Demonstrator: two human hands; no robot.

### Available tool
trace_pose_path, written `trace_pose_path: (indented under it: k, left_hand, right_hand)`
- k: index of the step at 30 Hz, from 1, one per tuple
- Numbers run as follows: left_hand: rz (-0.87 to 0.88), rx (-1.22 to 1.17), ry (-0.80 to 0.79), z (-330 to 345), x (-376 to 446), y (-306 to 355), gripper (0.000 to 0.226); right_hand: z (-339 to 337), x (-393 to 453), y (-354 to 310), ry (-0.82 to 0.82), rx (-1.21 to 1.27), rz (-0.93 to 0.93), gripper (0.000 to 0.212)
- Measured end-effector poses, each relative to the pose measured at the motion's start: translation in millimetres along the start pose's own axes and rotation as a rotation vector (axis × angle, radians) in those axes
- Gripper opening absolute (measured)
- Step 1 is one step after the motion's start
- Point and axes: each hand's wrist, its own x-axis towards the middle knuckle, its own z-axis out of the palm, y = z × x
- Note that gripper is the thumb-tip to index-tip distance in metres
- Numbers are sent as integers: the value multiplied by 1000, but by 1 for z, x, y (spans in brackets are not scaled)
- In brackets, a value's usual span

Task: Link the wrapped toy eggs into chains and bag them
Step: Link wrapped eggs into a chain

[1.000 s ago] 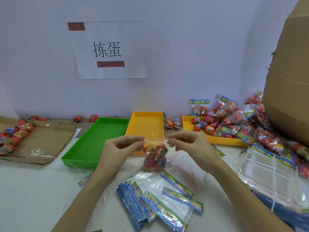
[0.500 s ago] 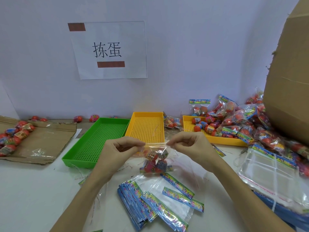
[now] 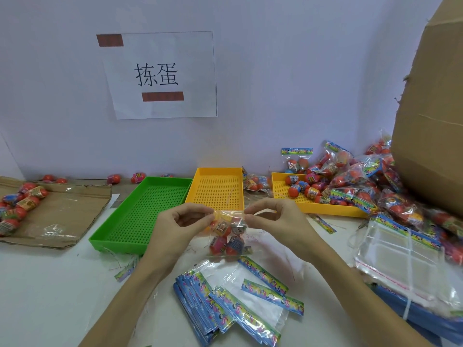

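Far left: loose wrapped red toy eggs (image 3: 18, 204) lie on a flattened brown cardboard sheet (image 3: 62, 216) on the white worktop (image 3: 50, 291).
Centre left: an empty green perforated plastic tray (image 3: 130, 221) sits beside an empty yellow perforated plastic tray (image 3: 218, 189).
Left hand (image 3: 180, 226): grip pinches the left end of the mouth of a small clear plastic bag (image 3: 226, 236) holding several eggs.
Right hand (image 3: 273, 219): grip pinches the right end of the same mouth.
Change: the bag hangs slightly lower than a second ago, the mouth pulled flat between the fingertips; judged, sealing is under way.
Lower centre: a stack of flat printed header bags (image 3: 220, 304) waits below.
Right: a heap of filled bags (image 3: 363, 186) covers a second yellow tray (image 3: 283, 194).
Far right: a large brown carton (image 3: 433, 121).
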Motion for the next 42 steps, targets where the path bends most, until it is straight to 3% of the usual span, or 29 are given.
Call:
trace_pose_path:
  k: [5, 9, 13, 16, 18, 21, 24, 26, 28, 33, 39, 42]
  left_hand:
    - [-17, 26, 2, 3, 0, 2, 29]
    - [70, 199, -68, 4, -3, 8, 36]
    - [86, 206, -134, 12, -8, 15, 35]
    - [32, 150, -161, 22, -12, 14, 27]
    - [7, 66, -93, 24, -12, 12, 25]
    - [-74, -164, 46, 24, -9, 13, 35]
    - [-111, -370, 75, 25, -7, 16, 45]
    - [-116, -424, 67, 25, -7, 16, 50]
    - [-124, -387, 55, 26, -9, 16, 49]
    - [-55, -33, -3, 20, -10, 13, 22]
    - [-135, -125, 55, 22, -8, 12, 30]
    - [-165, -100, -27, 18, -8, 14, 31]
  right_hand:
    - [9, 0, 1, 99, 66, -11, 41]
    - [11, -2, -7, 47, 85, -78, 57]
    - [15, -5, -16, -13, 134, -147, 66]
    - [18, -8, -20, -45, 144, -189, 63]
    - [18, -7, -22, 0, 146, -172, 59]
    - [11, -4, -22, 61, 71, -92, 49]
    - [6, -4, -19, 5, -54, -77, 37]
    - [9, -5, -16, 17, -34, -103, 18]
    - [10, -5, -14, 50, -25, -120, 6]
    - [8, -3, -15, 49, -184, -121, 7]
    - [7, -4, -18, 38, -267, -176, 3]
    - [4, -4, -19, 32, -289, -212, 7]
